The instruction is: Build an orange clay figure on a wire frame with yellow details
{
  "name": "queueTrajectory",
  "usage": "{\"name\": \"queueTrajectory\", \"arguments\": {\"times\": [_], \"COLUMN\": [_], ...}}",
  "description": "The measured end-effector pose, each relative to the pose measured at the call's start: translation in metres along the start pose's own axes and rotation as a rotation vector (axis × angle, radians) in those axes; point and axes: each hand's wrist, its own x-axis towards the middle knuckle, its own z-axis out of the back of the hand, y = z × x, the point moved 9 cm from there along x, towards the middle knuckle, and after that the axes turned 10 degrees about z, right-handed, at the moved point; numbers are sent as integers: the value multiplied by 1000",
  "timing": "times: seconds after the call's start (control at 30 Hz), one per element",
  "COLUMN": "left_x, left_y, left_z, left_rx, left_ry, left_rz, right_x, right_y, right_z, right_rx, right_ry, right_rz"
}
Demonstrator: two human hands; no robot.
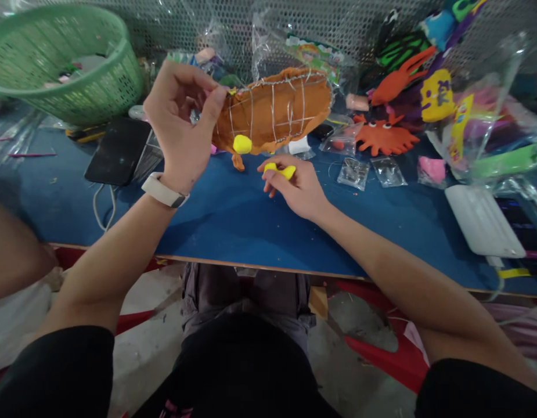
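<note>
My left hand (181, 116) pinches the left end of a long, flat orange-brown clay piece (289, 104) and holds it raised over the table. Thin silvery wires cross its face in a grid and run along its rim. A round yellow clay lump (242, 144) shows at its lower edge, and a small orange-brown bit (238, 162) is just below. Between the thumb and fingers of my right hand (301, 188) is a piece of soft yellow clay (280, 170). That hand is below the orange-brown piece, apart from it.
A green basket (107, 81) stands at the back left beside a black phone (119, 151). Orange crab figure (384, 136), small plastic packets (353, 173) and pink clay (431, 169) lie to the right. A white power bank (485, 220) rests near the blue table's (233, 232) right end.
</note>
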Motion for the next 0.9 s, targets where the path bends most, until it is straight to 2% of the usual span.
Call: {"name": "queueTrajectory", "arguments": {"times": [0.07, 0.13, 0.27, 0.33, 0.37, 0.47, 0.5, 0.6, 0.7, 0.8, 0.9], "left_x": [1, -1, 1, 1, 0, -2, -1, 0, -2, -1, -3], "left_y": [0, -1, 6, 0, -5, -19, -19, -19, -26, -36, -58], "left_z": [2, 6, 5, 8, 10, 13, 11, 7, 7, 9, 13], "left_rx": [-28, -60, -7, 37, 58, 86, 89, 43, -28, -2, -25], "left_ry": [-6, -55, -108, -177, -209, -217, -173, -44, -2, -14, -45], "left_rz": [-42, -163, -222, -279, -318, -402, -384, -320, -344, -353, -470], "right_x": [1, 1, 1, 2, 4, 9, 11, 19, 21, 22, 23], "right_y": [7, 10, -10, -18, -20, -31, -35, -34, -19, -17, -23], "right_z": [7, 18, 46, 62, 73, 109, 112, 96, 78, 73, 80], "right_rx": [-229, -456, -680, -691, -660, -389, -255, -15, -138, -281, -341], "right_ry": [61, 78, 82, 40, -25, -275, -295, -144, -26, -40, -100], "right_rz": [102, 199, 172, 173, 171, 78, 32, -20, 78, 139, 152]}}
